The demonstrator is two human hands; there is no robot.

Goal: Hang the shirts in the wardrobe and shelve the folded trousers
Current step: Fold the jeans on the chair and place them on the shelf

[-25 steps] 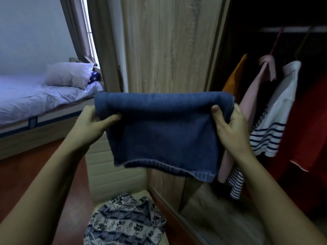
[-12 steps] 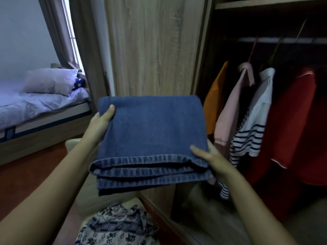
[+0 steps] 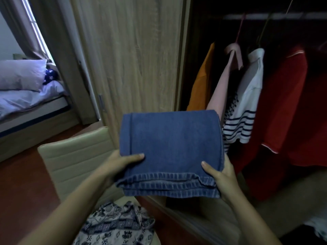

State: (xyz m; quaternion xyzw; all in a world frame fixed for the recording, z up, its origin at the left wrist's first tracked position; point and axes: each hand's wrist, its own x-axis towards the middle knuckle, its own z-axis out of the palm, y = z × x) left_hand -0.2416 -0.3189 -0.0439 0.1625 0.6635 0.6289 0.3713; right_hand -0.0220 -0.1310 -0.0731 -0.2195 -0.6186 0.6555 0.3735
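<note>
Folded blue denim trousers (image 3: pixel 171 144) lie flat in front of me, held level at the near corners. My left hand (image 3: pixel 120 165) grips the near left corner, thumb on top. My right hand (image 3: pixel 219 175) grips the near right corner, thumb on top as well. Behind them the wardrobe stands open, with an orange shirt (image 3: pixel 201 84), a pink shirt (image 3: pixel 221 89), a white striped shirt (image 3: pixel 246 106) and a red shirt (image 3: pixel 286 103) hanging from the rail (image 3: pixel 276 15). A patterned blue and white garment (image 3: pixel 115 225) lies crumpled on the chair below.
A beige chair (image 3: pixel 74 156) stands close at the lower left, against the wooden wardrobe door (image 3: pixel 134 55). A bed with a pillow (image 3: pixel 21 75) is at the far left under a window. The floor is reddish brown.
The trousers went from hanging in front of me to lying flat and folded. Both hands slid from the top edge to the near corners. The bundle has dropped lower.
</note>
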